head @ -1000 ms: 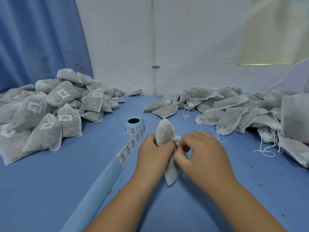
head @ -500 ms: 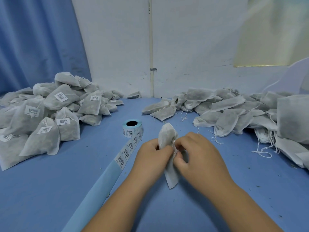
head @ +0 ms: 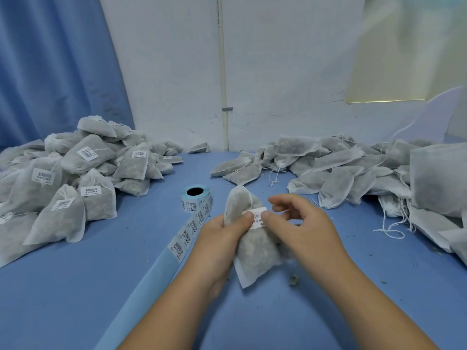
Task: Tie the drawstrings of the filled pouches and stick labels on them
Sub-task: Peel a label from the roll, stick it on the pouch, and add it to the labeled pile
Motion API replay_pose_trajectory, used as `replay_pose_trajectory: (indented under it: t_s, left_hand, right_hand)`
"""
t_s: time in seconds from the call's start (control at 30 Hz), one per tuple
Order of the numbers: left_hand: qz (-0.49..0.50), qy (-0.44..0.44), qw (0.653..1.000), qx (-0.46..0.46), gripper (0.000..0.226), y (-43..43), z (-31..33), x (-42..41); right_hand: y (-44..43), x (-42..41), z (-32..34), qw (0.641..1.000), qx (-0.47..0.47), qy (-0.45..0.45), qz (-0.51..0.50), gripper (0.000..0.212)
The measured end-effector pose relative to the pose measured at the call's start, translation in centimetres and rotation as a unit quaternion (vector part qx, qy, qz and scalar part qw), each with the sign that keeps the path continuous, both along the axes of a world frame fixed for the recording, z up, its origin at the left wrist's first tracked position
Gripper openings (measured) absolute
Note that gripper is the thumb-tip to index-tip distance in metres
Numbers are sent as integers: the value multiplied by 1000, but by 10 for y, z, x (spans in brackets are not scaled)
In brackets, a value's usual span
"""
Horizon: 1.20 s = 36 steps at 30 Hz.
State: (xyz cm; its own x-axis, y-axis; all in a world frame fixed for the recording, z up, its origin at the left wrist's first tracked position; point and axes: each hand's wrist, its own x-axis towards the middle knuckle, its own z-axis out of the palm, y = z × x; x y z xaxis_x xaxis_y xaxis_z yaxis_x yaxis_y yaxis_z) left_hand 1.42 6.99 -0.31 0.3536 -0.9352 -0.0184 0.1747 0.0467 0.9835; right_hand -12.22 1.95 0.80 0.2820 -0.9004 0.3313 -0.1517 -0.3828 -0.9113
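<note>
Since a second ago the pouch (head: 255, 251) has been turned flat-side up and a label (head: 255, 218) laid on it, near the label roll (head: 195, 199) over the tabletop (head: 75, 286). Left hand (head: 219, 236) grip is clamped round the pouch. Label's pressed by the right hand (head: 300, 223) thumb, fingers loose and apart.
</note>
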Motion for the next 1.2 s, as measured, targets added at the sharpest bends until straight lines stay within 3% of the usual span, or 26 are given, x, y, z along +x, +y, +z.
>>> replay_pose_trajectory:
  t_s: [0.13, 0.33, 0.5, 0.63, 0.8, 1.0, 1.13, 1.2]
  left_hand:
    - [-28, -7, 1000, -10, 30, 2, -1, -6]
    - [-91, -23, 995, -34, 36, 4, 0, 0]
    - [-94, -11, 995, -28, 33, 3, -3, 5]
    - [-100, 21, 995, -20, 42, 3, -3, 8]
    - [-11, -8, 1000, -24, 46, 3, 0, -1]
    - [70, 62, 995, -22, 28, 8, 12, 4]
    - [106, 8, 994, -29, 43, 19, 27, 25]
    - [69, -22, 997, -30, 49, 30, 33, 44]
  right_hand:
    - [-4, -5, -1, 977, 178, -51, 110, 52]
    - [-9, -9, -5, 941, 260, -162, 146, 52]
    - [-4, -6, -7, 938, 269, -166, 140, 41]
    - [-1, -5, -5, 924, 292, -182, 167, 46]
    - [6, 4, -5, 976, 183, -84, 81, 57]
    - [23, 13, -3, 962, 179, -62, 196, 12]
    - [31, 29, -1, 946, 205, -77, 238, 19]
    - [34, 43, 4, 944, 208, -96, 237, 22]
